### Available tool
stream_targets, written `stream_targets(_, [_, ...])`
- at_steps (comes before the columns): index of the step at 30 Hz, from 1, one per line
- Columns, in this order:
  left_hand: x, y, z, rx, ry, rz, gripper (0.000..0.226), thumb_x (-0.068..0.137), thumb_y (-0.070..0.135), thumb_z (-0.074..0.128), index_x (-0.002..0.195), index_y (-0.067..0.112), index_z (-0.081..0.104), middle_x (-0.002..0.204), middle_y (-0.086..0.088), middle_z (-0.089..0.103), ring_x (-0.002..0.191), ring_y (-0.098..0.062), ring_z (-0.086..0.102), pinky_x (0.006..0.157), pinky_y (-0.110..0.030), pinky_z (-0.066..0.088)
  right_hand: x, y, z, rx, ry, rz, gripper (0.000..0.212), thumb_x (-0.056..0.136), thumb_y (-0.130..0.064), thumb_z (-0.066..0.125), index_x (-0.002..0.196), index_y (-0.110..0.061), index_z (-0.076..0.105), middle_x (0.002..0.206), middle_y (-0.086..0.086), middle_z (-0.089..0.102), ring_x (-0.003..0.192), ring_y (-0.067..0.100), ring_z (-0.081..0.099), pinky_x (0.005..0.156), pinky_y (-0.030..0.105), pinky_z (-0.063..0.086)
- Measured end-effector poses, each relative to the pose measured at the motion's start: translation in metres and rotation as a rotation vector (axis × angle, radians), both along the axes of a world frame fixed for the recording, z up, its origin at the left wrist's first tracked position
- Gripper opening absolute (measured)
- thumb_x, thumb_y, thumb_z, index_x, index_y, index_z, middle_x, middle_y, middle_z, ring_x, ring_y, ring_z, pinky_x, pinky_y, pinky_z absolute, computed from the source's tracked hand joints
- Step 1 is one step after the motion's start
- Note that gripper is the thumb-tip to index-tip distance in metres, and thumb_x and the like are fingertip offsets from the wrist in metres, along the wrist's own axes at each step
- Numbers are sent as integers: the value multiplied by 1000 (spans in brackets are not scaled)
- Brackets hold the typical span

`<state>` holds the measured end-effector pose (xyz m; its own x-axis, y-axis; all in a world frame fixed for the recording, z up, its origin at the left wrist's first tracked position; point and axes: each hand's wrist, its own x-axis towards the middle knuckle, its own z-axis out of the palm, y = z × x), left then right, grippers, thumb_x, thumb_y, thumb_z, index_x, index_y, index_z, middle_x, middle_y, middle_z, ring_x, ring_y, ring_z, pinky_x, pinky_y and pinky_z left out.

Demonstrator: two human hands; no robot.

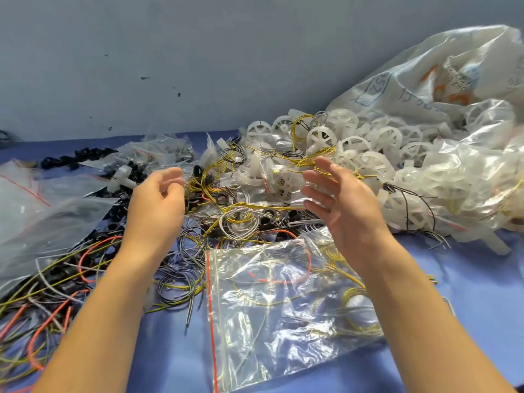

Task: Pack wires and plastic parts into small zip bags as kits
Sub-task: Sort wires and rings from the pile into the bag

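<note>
Blue tabletop strewn with wires; left hand and right hand hover apart, empty; sack print unreadable.

Just the one camera, worn on the person's head, looking forward and down across the table. It sits close in: both forearms run up from the bottom corners, and the left hand and right hand hang near the middle of the frame. The lens is wide (the table's far edge tilts and bows), so the view reaches the wall behind and the sack at far right.
</note>
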<state>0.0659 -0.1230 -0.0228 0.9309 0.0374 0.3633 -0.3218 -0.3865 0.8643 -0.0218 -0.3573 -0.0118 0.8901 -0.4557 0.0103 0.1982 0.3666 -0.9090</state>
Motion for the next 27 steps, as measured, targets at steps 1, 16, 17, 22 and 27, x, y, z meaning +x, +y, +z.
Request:
stream_targets(1, [0,4,7,-12,-24,17,29,97,14,45,122,22,59,111,3,66,107,-11,61,99,-44,50,2,7,-2,-95,20,16,26,104,-24,40,106,-25,66,86,-6,73,74,11,67,71,26,53])
stream_targets(16, [58,44,26,792,258,-39,27,98,26,48,117,23,67,113,-2,68,97,-21,62,81,-32,48,15,69,-32,-753,23,131,24,99,-18,46,110,-27,66,87,-5,73,83,11,68,82,44,55])
stream_targets(17, [61,51,28,838,255,-46,27,98,25,48,116,22,68,105,0,70,93,-21,65,78,-32,51,16,68,-33,-752,23,127,24,99,-18,46,110,-27,66,88,-4,73,83,8,69,82,44,55])
stream_targets(22, [68,94,36,1031,367,-115,21,95,18,51,103,22,70,93,4,73,81,-15,67,62,-22,49,22,74,-34,-810,5,125,25,98,-18,47,105,-33,65,85,-6,73,81,10,68,82,40,53])
stream_targets(27, [54,118,28,1194,580,-238,22,96,18,50,111,20,65,97,4,71,75,-10,66,57,-21,52,21,89,-34,-822,-15,148,26,97,-16,47,108,-30,66,82,1,73,78,21,66,81,46,53])
